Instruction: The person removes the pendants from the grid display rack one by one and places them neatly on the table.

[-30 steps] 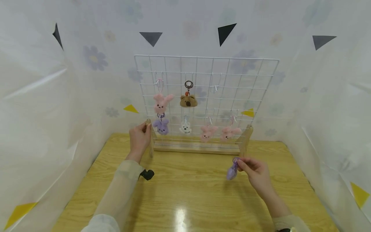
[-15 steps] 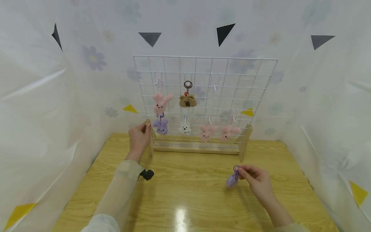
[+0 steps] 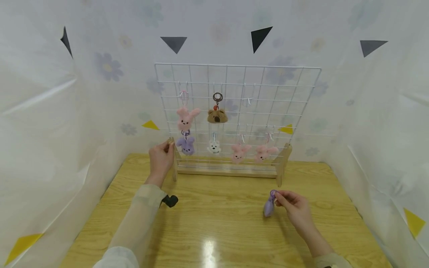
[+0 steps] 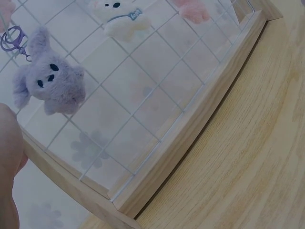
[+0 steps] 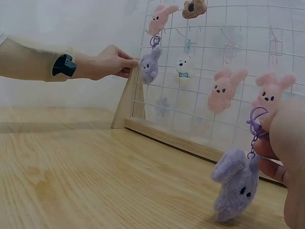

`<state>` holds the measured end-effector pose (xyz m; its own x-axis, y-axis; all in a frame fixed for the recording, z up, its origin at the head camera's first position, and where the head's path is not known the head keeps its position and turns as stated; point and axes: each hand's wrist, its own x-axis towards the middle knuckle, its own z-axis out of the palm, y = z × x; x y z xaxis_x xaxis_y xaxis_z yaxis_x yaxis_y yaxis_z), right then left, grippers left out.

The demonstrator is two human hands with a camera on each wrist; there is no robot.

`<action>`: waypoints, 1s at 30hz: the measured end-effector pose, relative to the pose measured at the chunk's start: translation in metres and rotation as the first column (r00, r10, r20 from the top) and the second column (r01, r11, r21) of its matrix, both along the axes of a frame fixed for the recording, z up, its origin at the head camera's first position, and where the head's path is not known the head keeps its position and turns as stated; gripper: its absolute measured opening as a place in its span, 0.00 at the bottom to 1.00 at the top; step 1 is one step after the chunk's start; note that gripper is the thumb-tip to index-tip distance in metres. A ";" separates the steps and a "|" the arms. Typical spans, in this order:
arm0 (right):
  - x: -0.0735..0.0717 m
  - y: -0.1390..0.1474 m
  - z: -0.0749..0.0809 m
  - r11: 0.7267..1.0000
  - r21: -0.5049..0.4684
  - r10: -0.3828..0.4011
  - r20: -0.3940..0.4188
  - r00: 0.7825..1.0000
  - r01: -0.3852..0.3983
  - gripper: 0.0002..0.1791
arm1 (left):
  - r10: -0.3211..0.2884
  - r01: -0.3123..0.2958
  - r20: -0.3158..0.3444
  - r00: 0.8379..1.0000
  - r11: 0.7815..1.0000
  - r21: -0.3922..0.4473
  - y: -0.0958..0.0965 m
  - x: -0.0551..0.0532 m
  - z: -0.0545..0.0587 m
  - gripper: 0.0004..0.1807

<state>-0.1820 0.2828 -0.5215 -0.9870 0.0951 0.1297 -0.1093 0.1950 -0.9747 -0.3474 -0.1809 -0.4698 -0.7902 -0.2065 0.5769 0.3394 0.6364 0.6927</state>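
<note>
My left hand point(image 3: 161, 160) pinches the top of the left wooden post point(image 3: 175, 169) of a stand that holds up a white wire grid rack point(image 3: 234, 66). Out in front of the stand's right end, my right hand point(image 3: 295, 208) pinches the purple ring of a fluffy purple bunny keychain point(image 3: 269, 206). In the right wrist view this bunny point(image 5: 237, 186) dangles low over the table from a short chain. Another purple bunny keychain point(image 4: 52, 76) hangs on the grid close to my left hand.
Pink bunny keychains point(image 3: 186, 118) hang at the grid's upper left and lower right point(image 3: 264, 153). A brown bear keychain point(image 3: 217, 116) and a white bear keychain point(image 3: 214, 147) hang mid-grid. A bare hook point(image 3: 248, 101) is at upper right. The wood-grain table point(image 3: 218, 212) has pale curtains around it.
My right hand has drawn back slightly toward me with the purple bunny keychain, which swings a little. My left hand stays on the post.
</note>
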 end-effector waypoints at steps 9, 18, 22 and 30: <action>-0.018 -0.006 -0.003 0.998 -0.015 -0.058 -0.018 0.998 0.057 0.17 | -0.001 0.001 0.008 1.000 1.000 -0.002 -0.001 0.001 0.000 0.14; -0.039 -0.012 -0.008 0.998 -0.024 -0.055 -0.034 0.998 0.055 0.16 | -0.005 0.005 -0.005 1.000 1.000 0.001 -0.001 -0.001 -0.002 0.15; -0.047 -0.014 -0.009 0.998 -0.003 -0.055 -0.021 0.998 0.055 0.17 | 0.002 -0.002 -0.003 1.000 1.000 0.007 0.000 -0.001 -0.002 0.15; -0.060 -0.015 -0.014 0.997 0.042 -0.057 0.003 0.998 0.057 0.16 | 0.004 -0.004 0.004 1.000 1.000 0.013 -0.001 -0.002 -0.003 0.14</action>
